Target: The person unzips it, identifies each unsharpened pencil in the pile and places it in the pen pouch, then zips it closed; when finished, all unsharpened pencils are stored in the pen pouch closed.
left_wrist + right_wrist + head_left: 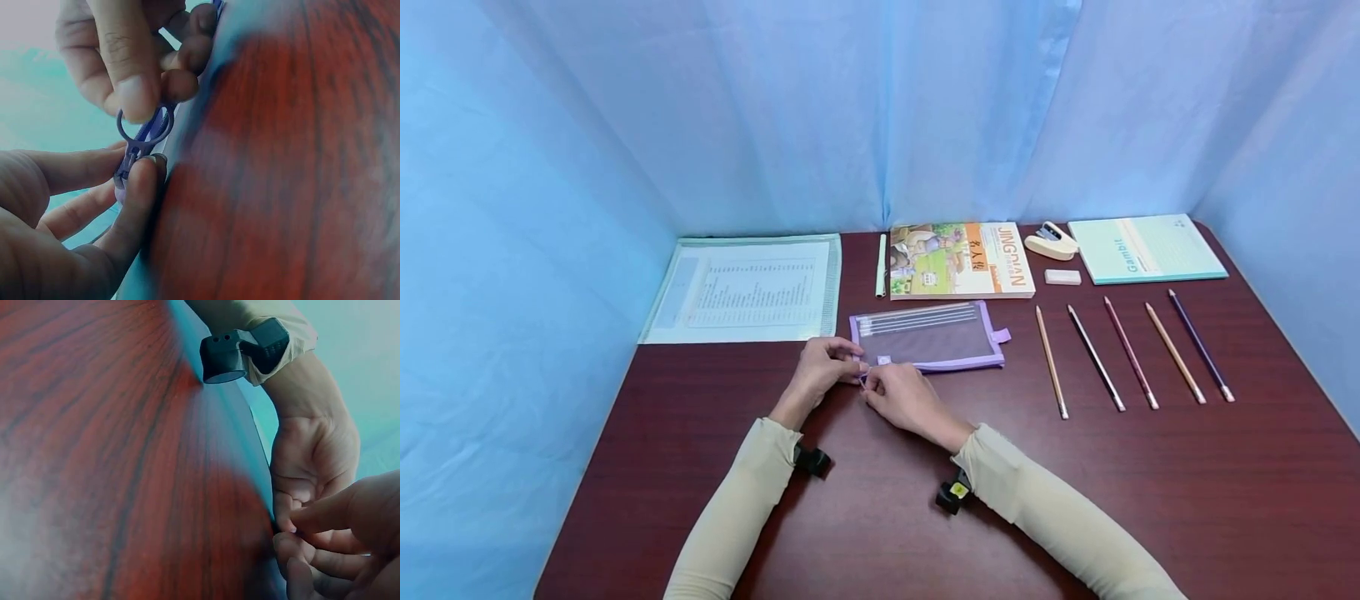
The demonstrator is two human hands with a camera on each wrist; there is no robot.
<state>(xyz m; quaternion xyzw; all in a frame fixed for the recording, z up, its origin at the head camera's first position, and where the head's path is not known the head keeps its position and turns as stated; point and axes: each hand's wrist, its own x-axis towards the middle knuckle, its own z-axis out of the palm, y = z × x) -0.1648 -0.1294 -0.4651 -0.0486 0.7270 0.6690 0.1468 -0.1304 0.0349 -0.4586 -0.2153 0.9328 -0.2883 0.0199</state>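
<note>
A purple-edged see-through zip pencil case [928, 343] lies in front of me, with several slim pale sticks showing through its top side. At its near left corner, my left hand [820, 371] pinches the zip end between thumb and fingers. My right hand [902, 398] meets it there, holding the purple ring pull [144, 144] of the zipper between thumb and finger. The left wrist view shows the zip slider close above the left fingertips. In the right wrist view both hands' fingers touch around the corner, and they hide most of the case.
Five pencils become a row of several pencils [1127, 354] on the right. Behind lie a book [958, 262], a pale green pen [882, 265], a stapler [1051, 242], an eraser [1062, 277] and a notebook [1150, 248]. A document pouch [745, 287] lies back left.
</note>
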